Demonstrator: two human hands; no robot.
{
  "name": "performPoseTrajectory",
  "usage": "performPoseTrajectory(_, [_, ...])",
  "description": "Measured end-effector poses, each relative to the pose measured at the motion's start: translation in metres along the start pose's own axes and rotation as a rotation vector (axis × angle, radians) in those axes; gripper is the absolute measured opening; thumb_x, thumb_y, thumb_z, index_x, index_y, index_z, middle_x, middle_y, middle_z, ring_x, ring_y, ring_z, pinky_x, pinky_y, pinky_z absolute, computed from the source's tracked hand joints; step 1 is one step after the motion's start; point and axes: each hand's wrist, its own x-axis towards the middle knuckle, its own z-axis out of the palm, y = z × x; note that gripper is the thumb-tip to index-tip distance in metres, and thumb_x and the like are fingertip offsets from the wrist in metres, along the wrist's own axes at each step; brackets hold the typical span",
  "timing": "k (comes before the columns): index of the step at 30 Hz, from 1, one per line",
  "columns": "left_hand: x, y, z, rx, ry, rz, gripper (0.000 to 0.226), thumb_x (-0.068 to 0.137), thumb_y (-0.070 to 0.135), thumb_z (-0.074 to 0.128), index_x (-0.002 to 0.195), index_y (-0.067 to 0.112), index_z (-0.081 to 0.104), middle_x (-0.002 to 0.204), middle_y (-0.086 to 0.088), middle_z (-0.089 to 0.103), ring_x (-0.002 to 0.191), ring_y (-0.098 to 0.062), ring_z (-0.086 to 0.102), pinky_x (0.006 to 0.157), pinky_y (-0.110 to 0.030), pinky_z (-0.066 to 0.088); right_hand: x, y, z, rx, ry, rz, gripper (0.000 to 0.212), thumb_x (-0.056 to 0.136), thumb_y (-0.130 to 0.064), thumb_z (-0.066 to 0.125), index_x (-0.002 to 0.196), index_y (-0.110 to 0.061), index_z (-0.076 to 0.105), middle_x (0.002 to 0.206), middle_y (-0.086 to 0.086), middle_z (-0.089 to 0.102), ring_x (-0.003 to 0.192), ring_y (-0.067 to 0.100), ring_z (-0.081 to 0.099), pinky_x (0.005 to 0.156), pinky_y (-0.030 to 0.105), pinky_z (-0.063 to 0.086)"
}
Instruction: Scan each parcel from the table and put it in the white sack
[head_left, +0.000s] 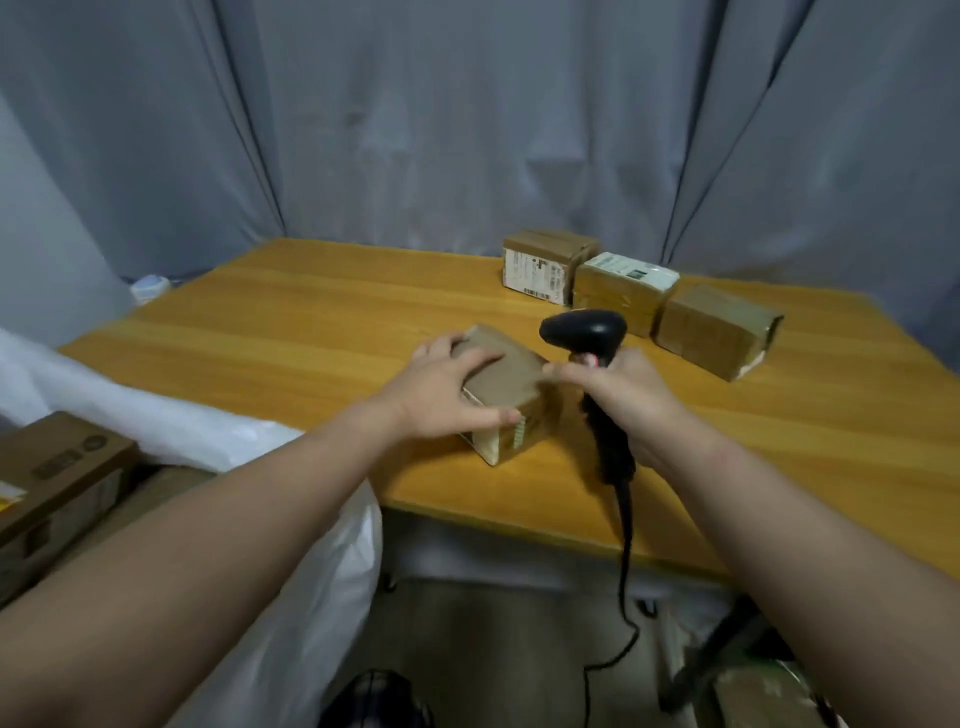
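Head view: my left hand (447, 389) gripped the cardboard parcel (514, 379) on the tabletop (291, 332), fingers over its top, thumb on its near side. Right hand (628, 395) curled round the barcode scanner (584, 327), just beside it. White sack (291, 571) stood at the left.

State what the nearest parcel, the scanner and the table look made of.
The parcel looks like matte brown cardboard with tape. The scanner seems black plastic, its head slightly shiny. The table shows orange-brown grain lines with a sheen: varnished wood or laminate.
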Motion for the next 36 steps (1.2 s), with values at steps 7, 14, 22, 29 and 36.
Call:
performPoseTrajectory(7, [-0.067, 0.04, 0.015, -0.294, 0.047, 0.11, 0.125, 0.061, 0.068, 0.072, 0.151, 0.036, -0.009, 0.16, 0.001, 0.007, 0.146, -0.022, 0.01, 0.117, -0.045, 0.02, -0.059, 0.028, -0.003, -0.682, 0.135, -0.307, 0.074, 0.058, -0.067, 0.073, 0.114, -0.021, 0.061, 0.108, 0.001, 0.065, 0.104, 0.018, 0.057, 0.083, 0.031, 0.048])
performPoseTrajectory(14, [-0.106, 0.032, 0.035, -0.307, 0.102, -0.055, 0.146, 0.043, 0.076, 0.068, 0.15, 0.027, -0.017, 0.161, -0.001, -0.008, 0.147, -0.023, -0.005, 0.118, -0.045, 0.011, -0.081, 0.012, 0.025, -0.966, 0.182, -0.297, 0.083, 0.064, -0.069, 0.072, 0.123, -0.016, 0.047, 0.115, 0.006, 0.056, 0.1, 0.022, 0.059, 0.075, 0.033, 0.051])
performPoseTrajectory(22, [-0.128, 0.032, 0.045, -0.355, 0.228, -0.099, 0.095, 0.083, 0.052, 0.063, 0.153, 0.02, 0.007, 0.157, -0.006, 0.016, 0.143, -0.023, 0.017, 0.114, -0.039, 0.022, -0.08, 0.014, 0.027, -0.915, 0.192, -0.242, 0.07, 0.069, -0.053, 0.077, 0.12, -0.015, 0.049, 0.113, 0.008, 0.054, 0.091, 0.02, 0.055, 0.072, 0.031, 0.051])
performPoseTrajectory(29, [-0.132, 0.064, 0.042, -1.237, 0.206, -0.19, 0.089, 0.085, 0.045, 0.065, 0.152, 0.034, 0.006, 0.147, -0.001, 0.042, 0.13, -0.021, 0.047, 0.109, -0.046, 0.037, -0.115, 0.024, -0.002, 0.186, 0.119, -0.358, 0.025, 0.078, -0.011, 0.077, 0.098, -0.021, 0.065, 0.086, -0.015, 0.07, 0.077, -0.009, 0.066, 0.066, 0.01, 0.049])
performPoseTrajectory(36, [-0.123, 0.083, 0.037, -1.136, 0.18, -0.072, 0.106, 0.08, 0.018, 0.076, 0.148, 0.045, 0.0, 0.119, 0.003, 0.059, 0.115, -0.019, 0.059, 0.087, -0.035, 0.055, -0.138, 0.047, -0.021, 0.299, 0.134, -0.171, 0.009, 0.085, -0.013, 0.07, 0.094, -0.014, 0.067, 0.07, -0.003, 0.068, 0.051, 0.004, 0.06, 0.048, 0.018, 0.048])
